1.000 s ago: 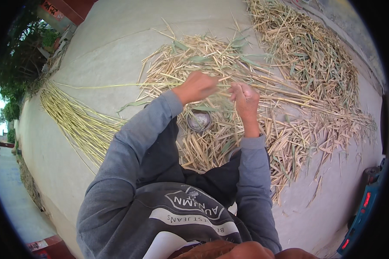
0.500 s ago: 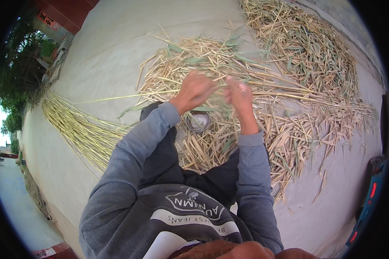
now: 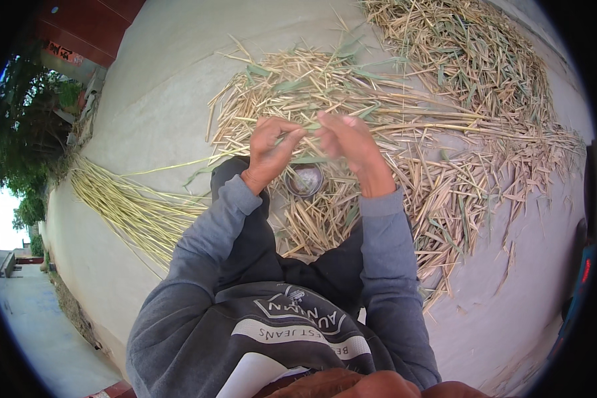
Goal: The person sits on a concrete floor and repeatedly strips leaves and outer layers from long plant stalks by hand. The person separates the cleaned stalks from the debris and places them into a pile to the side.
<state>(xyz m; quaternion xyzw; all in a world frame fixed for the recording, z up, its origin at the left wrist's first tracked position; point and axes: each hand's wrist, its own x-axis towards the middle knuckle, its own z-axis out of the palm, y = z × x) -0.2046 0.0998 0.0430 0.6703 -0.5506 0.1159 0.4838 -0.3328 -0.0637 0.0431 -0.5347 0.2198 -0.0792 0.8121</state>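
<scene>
My left hand [image 3: 272,147] is closed round a thin stalk [image 3: 186,164], whose long yellow-green length trails off to the left. Close by on the right is my right hand [image 3: 353,147], slightly blurred, its fingers pinched at a green leaf [image 3: 314,126] that shows in the gap between both hands. Just below them a small round metal bowl [image 3: 304,180] sits among dry husks, between my knees. What lies inside the bowl is too unclear to name.
Cleaned-looking yellow-green stalks [image 3: 132,205] lie in a bundle at the left. Dry husks and leaves [image 3: 438,205] cover the ground ahead and to the right. A larger heap [image 3: 471,66] lies far right. Longer stalks [image 3: 431,126] stretch right across the husks on the concrete floor [image 3: 159,86].
Both hands have shifted left and are still close together. The left hand has turned so more of its thumb side shows. The bowl is less covered now.
</scene>
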